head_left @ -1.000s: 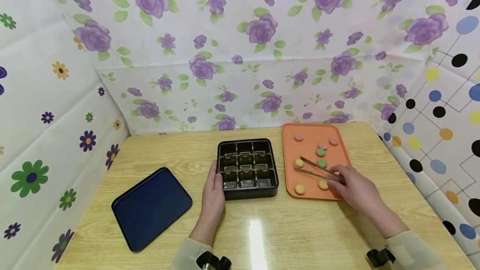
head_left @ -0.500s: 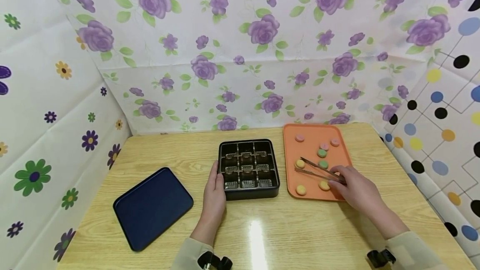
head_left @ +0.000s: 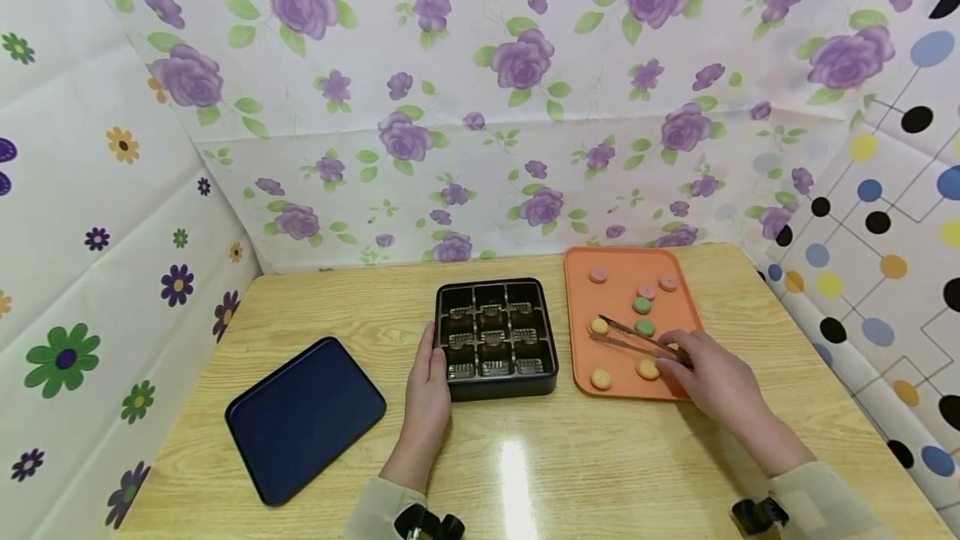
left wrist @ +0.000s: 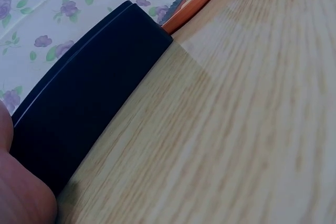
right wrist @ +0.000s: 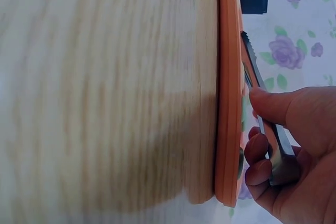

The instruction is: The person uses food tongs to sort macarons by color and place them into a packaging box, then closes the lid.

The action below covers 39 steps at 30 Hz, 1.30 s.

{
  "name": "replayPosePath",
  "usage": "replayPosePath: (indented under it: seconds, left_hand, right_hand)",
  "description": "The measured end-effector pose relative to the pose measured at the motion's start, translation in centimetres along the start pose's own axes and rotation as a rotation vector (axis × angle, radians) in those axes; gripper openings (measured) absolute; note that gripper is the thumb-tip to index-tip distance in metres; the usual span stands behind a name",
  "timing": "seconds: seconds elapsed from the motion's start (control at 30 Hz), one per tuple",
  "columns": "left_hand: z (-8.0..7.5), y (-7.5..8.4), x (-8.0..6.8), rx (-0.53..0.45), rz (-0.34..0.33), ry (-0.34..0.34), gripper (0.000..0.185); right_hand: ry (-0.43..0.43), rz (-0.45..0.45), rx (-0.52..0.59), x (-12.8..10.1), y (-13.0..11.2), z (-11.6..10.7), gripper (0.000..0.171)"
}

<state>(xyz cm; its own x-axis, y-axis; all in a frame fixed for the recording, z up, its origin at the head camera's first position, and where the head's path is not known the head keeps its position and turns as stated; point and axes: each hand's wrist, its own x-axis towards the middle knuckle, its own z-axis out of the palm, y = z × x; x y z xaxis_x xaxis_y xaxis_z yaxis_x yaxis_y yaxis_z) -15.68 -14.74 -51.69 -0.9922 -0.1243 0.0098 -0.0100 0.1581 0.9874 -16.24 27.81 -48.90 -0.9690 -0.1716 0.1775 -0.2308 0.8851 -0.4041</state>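
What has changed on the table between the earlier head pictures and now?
Nothing has visibly changed. The right hand still holds the tongs by a yellow macaron on the orange tray; the left hand still touches the black box; the dark blue tray lies as before.

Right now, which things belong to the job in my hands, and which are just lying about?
Seem part of it:
tongs, in the right hand
black compartment box, touched by the left hand
orange tray and its round cookies

Seems lying about:
dark blue tray or lid, untouched
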Motion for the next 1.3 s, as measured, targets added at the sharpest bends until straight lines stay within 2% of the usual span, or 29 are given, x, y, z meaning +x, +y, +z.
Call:
replayPosePath:
  seconds: [0.83, 1.3]
  left_hand:
    - [-0.03, -0.03, -0.29, 0.008, 0.011, -0.003, 0.057]
    - [-0.03, 0.19, -0.21, 0.015, 0.016, -0.006, 0.057]
  right_hand:
    - [0.063, -0.006, 0.002, -0.41, -0.31, 0.06, 0.029]
    - [0.063, -0.019, -0.009, -0.32, -0.27, -0.14, 0.032]
